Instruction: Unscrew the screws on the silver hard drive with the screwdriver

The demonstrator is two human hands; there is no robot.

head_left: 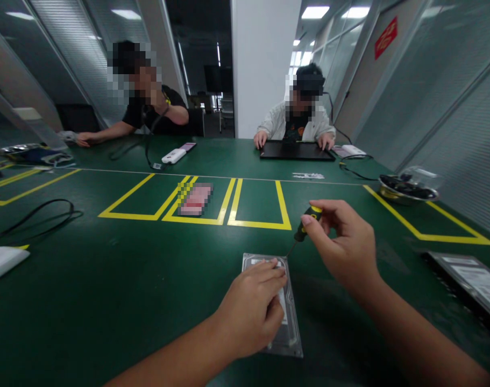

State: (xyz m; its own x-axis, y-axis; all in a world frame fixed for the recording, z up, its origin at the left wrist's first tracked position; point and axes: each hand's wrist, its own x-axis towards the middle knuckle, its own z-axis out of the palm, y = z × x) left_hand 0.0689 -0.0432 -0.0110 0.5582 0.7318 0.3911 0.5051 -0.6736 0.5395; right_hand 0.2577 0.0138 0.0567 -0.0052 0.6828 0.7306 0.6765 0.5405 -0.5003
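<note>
A silver hard disk drive (290,322) lies flat on the green table (107,301) in front of me. My left hand (250,309) rests on top of it, fingers pressing it down and covering most of its lid. My right hand (345,244) grips a small screwdriver (305,226) with a black and yellow handle. The screwdriver is tilted, and its thin tip touches the drive's far right corner.
Another hard drive (470,282) lies at the right edge. A metal bowl (406,189) of dark parts stands farther right. Yellow taped boxes (261,223) mark the table's middle. A black cable (38,217) and white device (2,260) lie left. Two people sit across the table.
</note>
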